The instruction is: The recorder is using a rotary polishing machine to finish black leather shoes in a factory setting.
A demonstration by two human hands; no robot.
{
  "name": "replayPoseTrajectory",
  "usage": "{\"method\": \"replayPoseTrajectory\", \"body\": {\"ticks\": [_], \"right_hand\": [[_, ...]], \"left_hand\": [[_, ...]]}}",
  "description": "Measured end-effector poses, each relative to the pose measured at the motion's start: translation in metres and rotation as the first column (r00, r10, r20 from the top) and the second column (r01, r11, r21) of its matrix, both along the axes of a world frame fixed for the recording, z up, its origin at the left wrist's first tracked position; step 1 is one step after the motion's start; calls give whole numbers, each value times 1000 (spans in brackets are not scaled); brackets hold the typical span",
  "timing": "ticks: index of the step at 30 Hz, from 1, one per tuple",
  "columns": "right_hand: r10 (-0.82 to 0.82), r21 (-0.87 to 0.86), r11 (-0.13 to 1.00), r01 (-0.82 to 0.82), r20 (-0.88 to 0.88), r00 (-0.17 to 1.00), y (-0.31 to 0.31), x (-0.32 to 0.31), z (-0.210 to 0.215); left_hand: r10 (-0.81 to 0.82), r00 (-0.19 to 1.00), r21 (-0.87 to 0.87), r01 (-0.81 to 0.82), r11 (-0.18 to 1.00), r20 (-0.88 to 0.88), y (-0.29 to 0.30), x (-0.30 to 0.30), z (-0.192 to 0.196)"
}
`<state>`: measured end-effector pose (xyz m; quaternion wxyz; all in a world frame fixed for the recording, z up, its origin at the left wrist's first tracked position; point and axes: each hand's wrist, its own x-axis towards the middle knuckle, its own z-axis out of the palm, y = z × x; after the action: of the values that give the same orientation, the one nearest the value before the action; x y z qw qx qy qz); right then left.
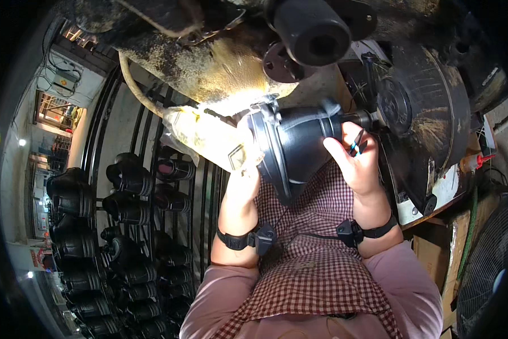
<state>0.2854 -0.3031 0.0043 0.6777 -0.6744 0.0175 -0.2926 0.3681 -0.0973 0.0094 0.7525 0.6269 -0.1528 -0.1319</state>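
A black leather shoe (302, 144) is tilted toe down in front of me, its ridged sole edge on the left, up against the brightly lit metal end of a machine (265, 110). My right hand (355, 158) is closed on the shoe's right end, thumb on the upper. Tucked in its fingers is a small black and blue tool (358, 144), like thread snips. My left hand (248, 169) reaches up to the sole side; a plastic-wrapped, pale, tube-shaped piece (206, 138) covers its fingers, so their grip is hidden.
The worn machine body (209, 62) hangs overhead, with a dark cylinder (316, 37) jutting down. A large dusty wheel housing (420, 107) stands at the right. Racks of black shoes (127, 212) line the left. A fan (483, 271) and a red-tipped bottle (474, 162) are at right.
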Motion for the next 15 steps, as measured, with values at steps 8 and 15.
{"method": "replayPoseTrajectory", "body": {"ticks": [8,15], "right_hand": [[-90,-139,986,96,49,995,-2,-5,-1],[-10,-9,1000,11,57,998,-6,-5,4]], "left_hand": [[-102,976,154,73,985,193,-4,-30,0],[-248,905,270,158,950,345,12,-86,16]]}}
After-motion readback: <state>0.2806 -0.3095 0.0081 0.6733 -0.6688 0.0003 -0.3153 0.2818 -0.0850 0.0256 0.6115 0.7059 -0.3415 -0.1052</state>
